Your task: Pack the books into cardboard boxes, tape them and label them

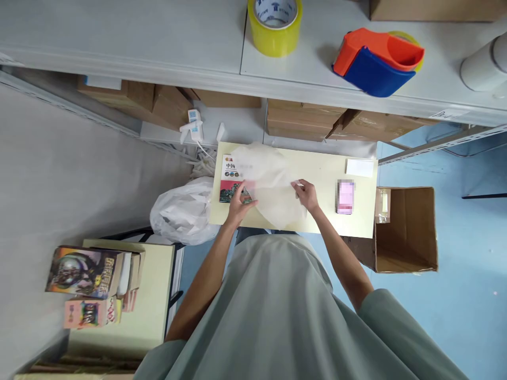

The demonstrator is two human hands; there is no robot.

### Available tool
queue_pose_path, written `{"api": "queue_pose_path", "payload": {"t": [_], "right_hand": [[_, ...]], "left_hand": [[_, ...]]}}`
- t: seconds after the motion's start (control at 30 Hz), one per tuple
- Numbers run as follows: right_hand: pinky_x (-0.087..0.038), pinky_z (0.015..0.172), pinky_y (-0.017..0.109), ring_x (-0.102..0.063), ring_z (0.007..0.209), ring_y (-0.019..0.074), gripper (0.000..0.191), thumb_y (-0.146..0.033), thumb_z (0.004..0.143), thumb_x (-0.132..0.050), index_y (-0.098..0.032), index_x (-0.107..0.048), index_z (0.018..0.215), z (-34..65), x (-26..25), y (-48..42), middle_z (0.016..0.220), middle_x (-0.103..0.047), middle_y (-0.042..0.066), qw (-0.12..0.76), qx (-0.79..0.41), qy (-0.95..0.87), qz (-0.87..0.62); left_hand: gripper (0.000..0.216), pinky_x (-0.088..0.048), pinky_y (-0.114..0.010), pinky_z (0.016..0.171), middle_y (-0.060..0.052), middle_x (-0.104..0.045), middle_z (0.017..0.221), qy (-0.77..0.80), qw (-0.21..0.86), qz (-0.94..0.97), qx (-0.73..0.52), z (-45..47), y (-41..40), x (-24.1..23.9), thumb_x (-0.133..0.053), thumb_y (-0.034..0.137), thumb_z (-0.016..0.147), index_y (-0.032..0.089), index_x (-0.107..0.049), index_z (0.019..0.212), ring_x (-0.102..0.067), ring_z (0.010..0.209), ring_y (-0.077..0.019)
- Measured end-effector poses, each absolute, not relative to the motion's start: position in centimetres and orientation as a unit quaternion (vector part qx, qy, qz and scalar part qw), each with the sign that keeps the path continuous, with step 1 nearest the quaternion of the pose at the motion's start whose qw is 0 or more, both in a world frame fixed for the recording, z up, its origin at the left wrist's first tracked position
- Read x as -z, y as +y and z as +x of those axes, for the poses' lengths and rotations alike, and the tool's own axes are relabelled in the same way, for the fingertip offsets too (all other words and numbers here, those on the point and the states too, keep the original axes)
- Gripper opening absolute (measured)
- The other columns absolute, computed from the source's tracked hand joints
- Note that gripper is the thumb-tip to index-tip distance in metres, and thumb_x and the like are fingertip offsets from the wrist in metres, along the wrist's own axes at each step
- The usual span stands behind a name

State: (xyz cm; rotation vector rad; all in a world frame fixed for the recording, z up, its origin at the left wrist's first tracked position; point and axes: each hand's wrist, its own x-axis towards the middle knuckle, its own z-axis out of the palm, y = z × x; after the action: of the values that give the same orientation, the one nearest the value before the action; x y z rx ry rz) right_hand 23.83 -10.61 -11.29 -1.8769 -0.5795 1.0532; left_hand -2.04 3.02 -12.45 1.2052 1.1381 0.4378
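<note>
Right hand (307, 195) pinches a translucent sheet (279, 198) over the surface (364, 211); left hand's (237, 208) grip unclear; book (227, 182) beneath only partly covered, wrapping not yet closed around it

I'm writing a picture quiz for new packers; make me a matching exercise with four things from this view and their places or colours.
1. Translucent sheet
2. Book
3. Tape dispenser
4. Cardboard box

A. Orange and blue
B. Beside the table, open
C. Between left hand and right hand
D. On the table, partly overlapped

Pairs: 1-C, 2-D, 3-A, 4-B
</note>
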Motion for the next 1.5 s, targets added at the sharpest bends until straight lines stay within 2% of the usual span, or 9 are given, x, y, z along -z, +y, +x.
{"api": "queue_pose_path", "payload": {"t": [0.13, 0.37, 0.63, 0.7, 0.77, 0.87, 0.97, 1.13, 1.5], "right_hand": [[-0.043, 0.054, 0.030, -0.048, 0.046, 0.0159, 0.066, -0.088, 0.090, -0.057, -0.024, -0.071, 0.093, 25.2, 11.7, -9.4, 0.051, -0.059, -0.003, 0.382, -0.394, -0.292, -0.783], [-0.046, 0.073, 0.034, -0.071, 0.078, 0.0264, 0.051, -0.069, 0.106, -0.058, -0.023, -0.078, 0.094, 29.1, 13.5, -6.3, 0.075, -0.077, 0.008, 0.121, -0.321, -0.440, -0.830], [-0.051, 0.087, 0.043, -0.071, 0.095, 0.0344, 0.063, -0.077, 0.100, -0.059, -0.017, -0.076, 0.110, 30.6, 15.6, -4.2, 0.096, -0.078, 0.021, 0.012, -0.252, -0.473, -0.844], [-0.050, 0.100, 0.051, -0.068, 0.113, 0.0392, 0.064, -0.071, 0.104, -0.055, -0.013, -0.073, 0.122, 30.1, 15.6, -4.4, 0.114, -0.076, 0.027, 0.038, -0.210, -0.484, -0.849], [-0.044, 0.113, 0.058, -0.057, 0.136, 0.0430, 0.062, -0.061, 0.110, -0.051, -0.008, -0.066, 0.137, 28.8, 15.6, -4.7, 0.140, -0.066, 0.032, 0.081, -0.158, -0.484, -0.857], [-0.034, 0.126, 0.061, -0.036, 0.159, 0.0421, 0.058, -0.044, 0.115, -0.042, -0.004, -0.052, 0.156, 25.0, 15.9, -5.0, 0.167, -0.044, 0.032, 0.123, -0.140, -0.476, -0.859], [-0.026, 0.134, 0.059, -0.018, 0.169, 0.0388, 0.067, -0.044, 0.116, -0.037, -0.003, -0.036, 0.168, 20.3, 17.5, -5.5, 0.180, -0.025, 0.027, 0.137, -0.185, -0.506, -0.831], [-0.019, 0.138, 0.056, -0.010, 0.172, 0.0347, 0.080, -0.061, 0.114, -0.035, -0.011, -0.028, 0.175, 16.5, 20.8, -8.8, 0.184, -0.015, 0.018, 0.141, -0.205, -0.512, -0.822], [-0.017, 0.138, 0.060, -0.014, 0.172, 0.0354, 0.087, -0.068, 0.111, -0.040, -0.012, -0.028, 0.175, 23.2, 20.6, -18.2, 0.184, -0.014, 0.017, 0.113, -0.178, -0.512, -0.833]], "left_hand": [[0.068, -0.060, -0.033, 0.086, -0.013, -0.069, 0.144, 0.504, 0.666, 0.529, -0.150, -1.7, 1.8, 12.9, -0.088, 0.035, 0.062, 0.021, -0.076, 0.127, -0.070, 0.092, -0.0178], [0.058, -0.062, -0.036, 0.081, -0.015, -0.071, 0.137, 0.506, 0.638, 0.571, -0.102, -2.0, -1.7, 12.9, -0.083, 0.035, 0.068, 0.019, -0.076, 0.123, -0.073, 0.087, -0.0204], [0.047, -0.060, -0.039, 0.071, -0.009, -0.082, 0.097, 0.453, 0.643, 0.615, 0.058, -2.0, -2.2, 12.0, -0.076, 0.054, 0.087, 0.023, -0.078, 0.122, -0.070, 0.059, -0.0219], [0.039, -0.060, -0.044, 0.089, -0.011, -0.082, 0.102, 0.466, 0.559, 0.686, 0.009, -1.1, -0.3, 12.1, -0.070, 0.051, 0.094, 0.024, -0.079, 0.120, -0.077, 0.077, -0.0280], [0.041, -0.050, -0.048, 0.115, -0.016, -0.076, 0.133, 0.444, 0.476, 0.757, -0.055, 0.0, 2.1, 12.7, -0.070, 0.043, 0.095, 0.022, -0.078, 0.129, -0.073, 0.121, -0.0362], [0.065, -0.023, -0.052, 0.135, -0.019, -0.041, 0.175, 0.363, 0.406, 0.835, -0.078, 1.6, 5.8, 14.4, -0.072, 0.037, 0.093, 0.014, -0.062, 0.154, -0.030, 0.166, -0.0406], [0.080, -0.008, -0.058, 0.138, -0.018, -0.020, 0.183, 0.301, 0.359, 0.883, -0.016, 1.9, 8.0, 16.6, -0.071, 0.039, 0.094, 0.012, -0.049, 0.165, -0.009, 0.171, -0.0420], [0.086, -0.005, -0.065, 0.136, -0.018, -0.007, 0.185, 0.288, 0.269, 0.916, 0.076, -0.5, 7.2, 19.0, -0.058, 0.055, 0.102, 0.013, -0.035, 0.173, 0.003, 0.172, -0.0417], [0.105, -0.002, -0.068, 0.136, -0.027, -0.008, 0.182, 0.354, 0.235, 0.903, 0.069, -3.6, 1.6, 19.9, -0.059, 0.069, 0.099, 0.002, -0.027, 0.173, 0.002, 0.171, -0.0461]]}}
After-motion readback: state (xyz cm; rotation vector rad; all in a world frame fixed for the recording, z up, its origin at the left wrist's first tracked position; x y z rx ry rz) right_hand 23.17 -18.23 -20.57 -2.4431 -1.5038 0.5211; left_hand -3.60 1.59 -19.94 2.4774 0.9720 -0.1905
